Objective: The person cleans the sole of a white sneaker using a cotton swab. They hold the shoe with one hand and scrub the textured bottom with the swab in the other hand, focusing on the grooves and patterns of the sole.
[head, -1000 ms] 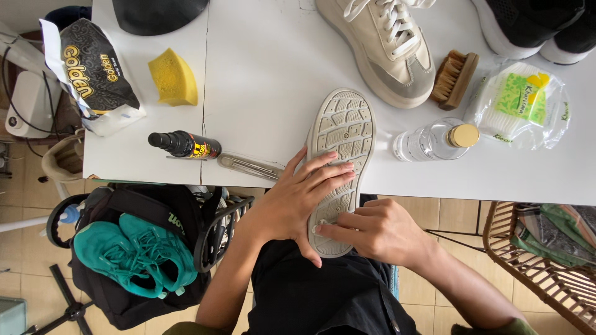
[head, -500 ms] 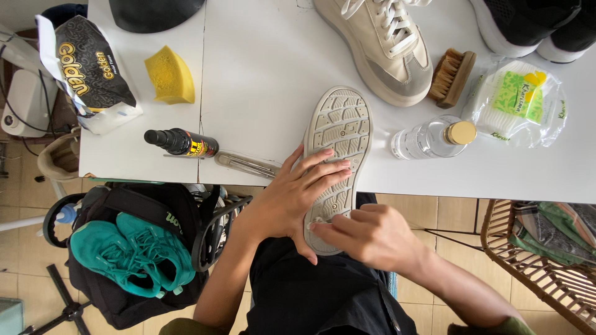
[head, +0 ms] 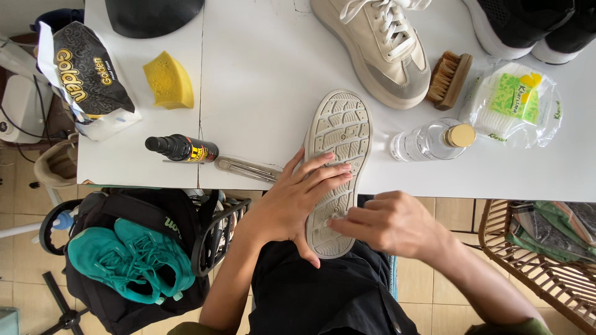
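Both hands are on the upturned shoe (head: 338, 167), which lies sole up across the near edge of the white worktop (head: 261, 93), its heel end hanging out over my lap. My left hand (head: 292, 201) lies flat and spread on the sole, fingers pressing across the tread and thumb under the edge, so it is grasping the shoe to keep it from sliding. My right hand (head: 388, 223) is loosely curled, its fingertips pinched against the sole near the heel; I see something small and pale there, but I cannot tell what it is. I judge that the sole is turned up so that the grooves are easy to reach.

Just beside my left hand lies a thin metal tool (head: 248, 167), and next to it a dark spray bottle (head: 181, 148) on its side. A yellow sponge (head: 166, 80) and a printed bag (head: 87, 77) are farther left. To the right of the shoe lie a clear bottle with a gold cap (head: 431, 140), a wooden brush (head: 449, 80) and a packet of cotton swabs (head: 512, 105). A beige sneaker (head: 379, 49) stands beyond, and a black shoe (head: 528, 25) at the far corner. Below the worktop, teal sneakers (head: 127, 260) rest on a black bag (head: 143, 214), and a wicker basket (head: 540, 260) stands at the right.
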